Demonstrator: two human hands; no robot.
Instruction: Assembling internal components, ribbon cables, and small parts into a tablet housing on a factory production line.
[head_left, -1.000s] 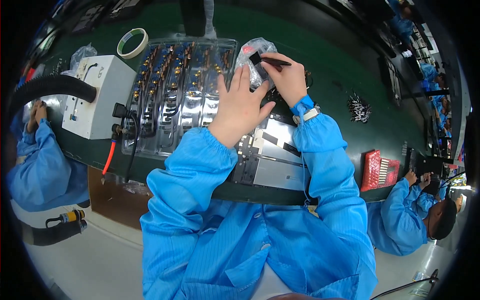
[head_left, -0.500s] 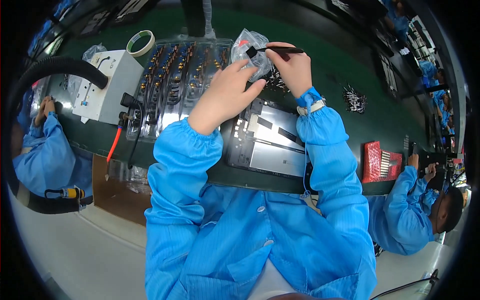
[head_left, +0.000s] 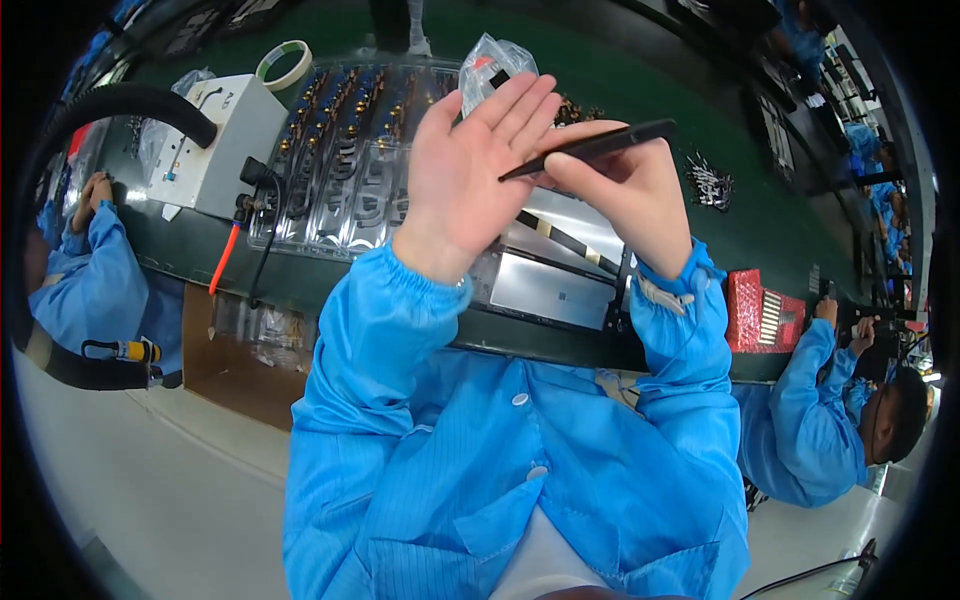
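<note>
My left hand (head_left: 455,185) is turned palm up with its fingers stretched out, over the near side of the bench. Nothing is plainly lying on the palm. In my right hand (head_left: 645,195) is a pair of black pointed tweezers (head_left: 605,143), gripped between thumb and fingers. Their tip points left at the left palm; whether it touches the skin I cannot tell. Beneath both hands lies an opened flat tablet-like device (head_left: 550,288) with a silvery inside, partly hidden by them. A clear plastic bag (head_left: 482,68) with something red and black sits beyond my left fingertips.
Left of my hands is a clear tray (head_left: 345,235) of small parts, then a grey metal box (head_left: 225,145) with a black hose (head_left: 110,98). A tape roll (head_left: 284,65), a pile of small parts (head_left: 708,182) and red bubble wrap (head_left: 743,312) lie around. Co-workers sit on both sides.
My left hand has turned from palm down to palm up. My right hand has come nearer to me, and the tweezers now point at the left palm instead of the bag.
</note>
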